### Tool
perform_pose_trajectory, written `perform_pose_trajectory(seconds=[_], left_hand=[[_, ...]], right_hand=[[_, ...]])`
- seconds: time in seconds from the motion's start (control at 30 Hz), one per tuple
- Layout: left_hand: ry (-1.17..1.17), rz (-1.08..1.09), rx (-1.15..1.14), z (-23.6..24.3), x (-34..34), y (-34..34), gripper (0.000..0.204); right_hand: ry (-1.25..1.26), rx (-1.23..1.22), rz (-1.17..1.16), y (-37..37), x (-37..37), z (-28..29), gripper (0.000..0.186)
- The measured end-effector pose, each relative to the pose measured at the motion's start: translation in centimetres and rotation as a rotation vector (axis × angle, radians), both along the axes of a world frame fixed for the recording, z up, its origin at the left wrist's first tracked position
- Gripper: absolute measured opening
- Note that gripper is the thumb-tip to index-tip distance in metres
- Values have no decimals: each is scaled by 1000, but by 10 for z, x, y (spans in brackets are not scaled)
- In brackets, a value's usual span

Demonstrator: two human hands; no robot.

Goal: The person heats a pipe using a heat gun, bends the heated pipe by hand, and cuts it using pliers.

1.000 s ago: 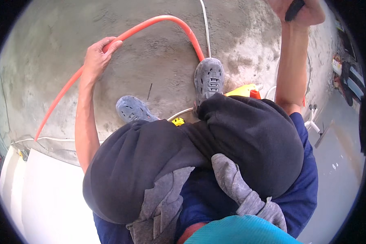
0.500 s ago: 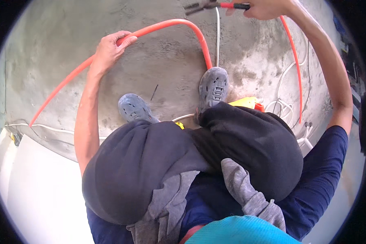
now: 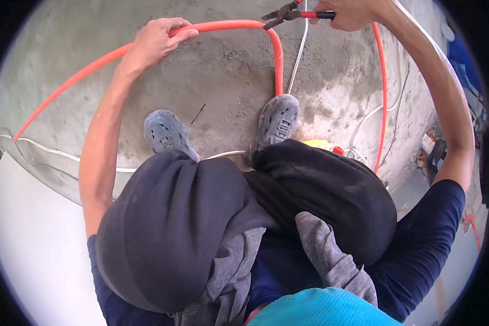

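My left hand [image 3: 156, 42] is closed round an orange-red plastic conduit pipe [image 3: 231, 25]. The pipe arcs down to the far left and, on the other side, bends sharply down to the toe of my right shoe [image 3: 278, 120]. In my right hand [image 3: 355, 12] is a pair of pliers [image 3: 285, 14] with red and black handles. Their dark jaws are spread and lie at the pipe's bend; whether they grip it I cannot tell. From the pipe's left end a thin dark wire sticks out.
Another orange-red pipe [image 3: 384, 92] runs along the rough concrete floor [image 3: 217, 76] at the right. White cables [image 3: 300, 54] cross the floor. Beside my right leg lies a yellow object [image 3: 316, 144]. A white panel [image 3: 32, 239] is at the lower left, and mixed clutter [image 3: 432, 149] at the right.
The pliers have come left and down to the pipe's bend. My left hand has moved up and slightly right, and the pipe now bends more sharply.
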State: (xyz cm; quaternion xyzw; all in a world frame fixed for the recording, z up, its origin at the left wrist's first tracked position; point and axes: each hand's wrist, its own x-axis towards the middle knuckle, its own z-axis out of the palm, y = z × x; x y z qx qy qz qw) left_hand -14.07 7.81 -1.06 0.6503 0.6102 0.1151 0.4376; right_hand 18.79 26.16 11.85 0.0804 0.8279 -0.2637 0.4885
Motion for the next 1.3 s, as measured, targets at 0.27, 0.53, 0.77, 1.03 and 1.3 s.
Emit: perform_pose_trajectory(seconds=[0.27, 0.53, 0.77, 1.03, 1.3], left_hand=[[-23, -39, 48, -3, 11, 8, 45], [-74, -12, 32, -9, 0, 2, 44], [-28, -16, 70, -6, 3, 3, 42], [-5, 1, 34, -4, 5, 4, 46], [-30, -30, 53, 6, 6, 3, 43]], right_hand=[[177, 166, 238, 11, 30, -35, 49], [-168, 242, -116, -14, -17, -6, 34], [-81, 299, -216, -20, -11, -3, 31], [53, 268, -92, -21, -7, -1, 31], [-4, 373, -24, -35, -6, 28, 32]])
